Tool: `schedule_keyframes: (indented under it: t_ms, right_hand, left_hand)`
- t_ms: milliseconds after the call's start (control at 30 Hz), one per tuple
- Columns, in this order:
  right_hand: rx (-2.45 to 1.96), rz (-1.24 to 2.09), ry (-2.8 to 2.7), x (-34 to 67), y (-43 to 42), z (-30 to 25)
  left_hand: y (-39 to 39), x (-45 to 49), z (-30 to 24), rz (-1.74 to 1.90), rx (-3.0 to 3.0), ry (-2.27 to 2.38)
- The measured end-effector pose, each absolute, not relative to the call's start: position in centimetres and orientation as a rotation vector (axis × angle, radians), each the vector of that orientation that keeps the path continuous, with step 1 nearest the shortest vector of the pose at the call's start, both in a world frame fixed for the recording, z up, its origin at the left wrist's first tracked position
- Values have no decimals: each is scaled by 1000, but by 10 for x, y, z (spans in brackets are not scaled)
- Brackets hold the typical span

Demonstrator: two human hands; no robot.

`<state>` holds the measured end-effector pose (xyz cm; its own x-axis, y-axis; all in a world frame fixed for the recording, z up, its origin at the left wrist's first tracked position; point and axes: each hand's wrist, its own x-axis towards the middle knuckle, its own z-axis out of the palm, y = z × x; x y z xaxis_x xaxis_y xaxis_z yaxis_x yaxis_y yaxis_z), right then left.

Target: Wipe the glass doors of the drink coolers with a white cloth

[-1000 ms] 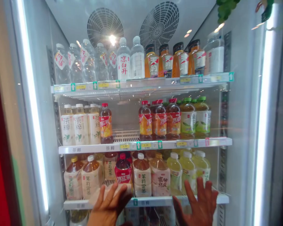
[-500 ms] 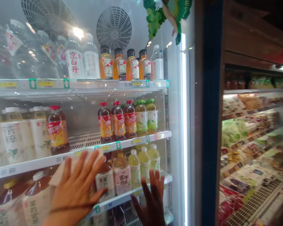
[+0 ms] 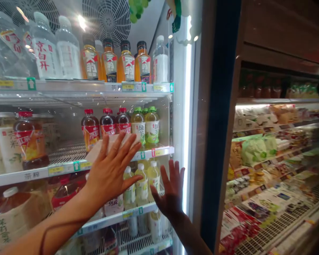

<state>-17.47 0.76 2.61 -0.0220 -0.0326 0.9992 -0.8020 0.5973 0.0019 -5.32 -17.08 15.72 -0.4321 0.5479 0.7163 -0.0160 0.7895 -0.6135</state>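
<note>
My left hand (image 3: 111, 171) lies flat on the glass door (image 3: 66, 138) of a drinks fridge, fingers spread, pressing a white cloth (image 3: 95, 152) against the pane at the height of the middle shelf. My right hand (image 3: 170, 191) is also spread flat on the glass, lower and to the right, close to the lit door edge (image 3: 186, 117). It looks dark against the light and holds nothing. Behind the glass stand red-capped tea bottles (image 3: 90, 129) and green-capped bottles (image 3: 152, 124).
Water and orange drink bottles (image 3: 109, 62) fill the top shelf, pale yellow bottles (image 3: 142, 182) the lower one. A dark blue door frame (image 3: 219, 124) stands right of the fridge. Beyond it an open chiller (image 3: 276, 159) holds packaged food on sloping shelves.
The view has swung right. My left hand with the cloth has slid up and right across the glass, from the lower shelf to the middle shelf. My right hand has risen too.
</note>
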Motion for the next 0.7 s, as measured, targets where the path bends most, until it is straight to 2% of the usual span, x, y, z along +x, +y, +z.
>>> schedule_keyframes:
  t_ms: [167, 333, 700]
  right_hand:
    - [783, 782, -1379, -177, 8, 25]
    - [799, 828, -1344, -175, 10, 27]
    - [859, 911, -1296, -175, 14, 25]
  left_hand:
    - [-143, -69, 159, 852, -592, -1962]
    - [-134, -71, 176, 827, -458, -1934]
    - [-111, -69, 178, 889, -346, -1928]
